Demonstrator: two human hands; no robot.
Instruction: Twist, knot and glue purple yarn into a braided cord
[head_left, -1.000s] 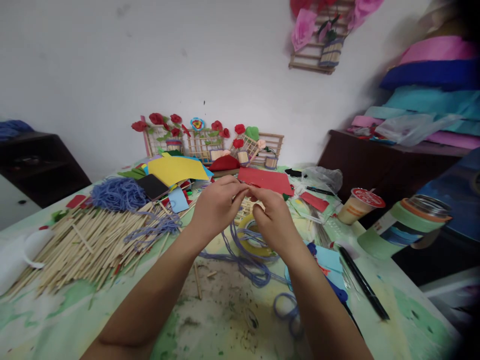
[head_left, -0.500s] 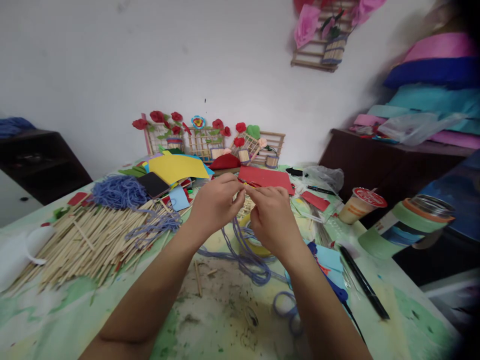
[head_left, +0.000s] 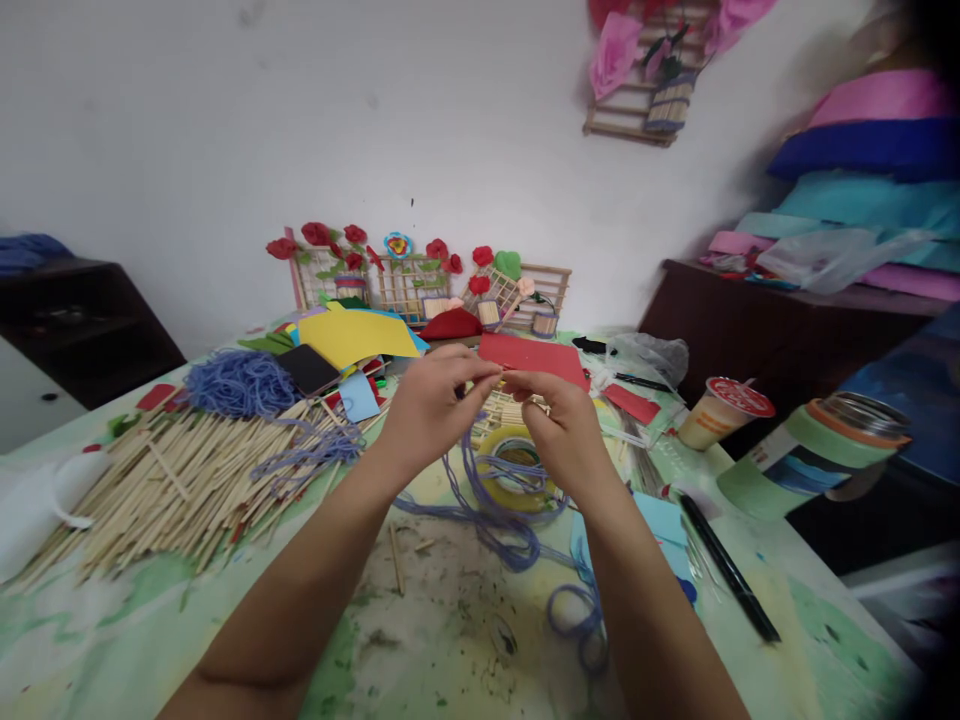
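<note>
My left hand (head_left: 439,408) is raised over the middle of the table, thumb and forefinger pinched together; what they grip is too small to make out. Facing it, my right hand (head_left: 564,425) has its fingers stretched toward the left fingertips, its thumb apart from the forefinger. Strands of purple yarn (head_left: 487,520) rise from the table to just below my left hand; whether they reach the pinch I cannot tell. A roll of clear yellowish tape (head_left: 491,488) lies under my hands with yarn across it. Behind the fingertips is red paper (head_left: 536,357).
Many thin wooden sticks (head_left: 161,495) and a purple yarn heap (head_left: 240,383) lie at left. Blue-handled scissors (head_left: 574,612) rest near my right forearm. A black pen (head_left: 731,570), lidded cup (head_left: 724,410) and green bottle (head_left: 810,455) are at right. Stick trellises (head_left: 409,285) stand behind.
My right hand has shifted slightly right, its thumb drawing away from my left hand, uncovering more of the tape roll. My left hand has barely moved and still pinches.
</note>
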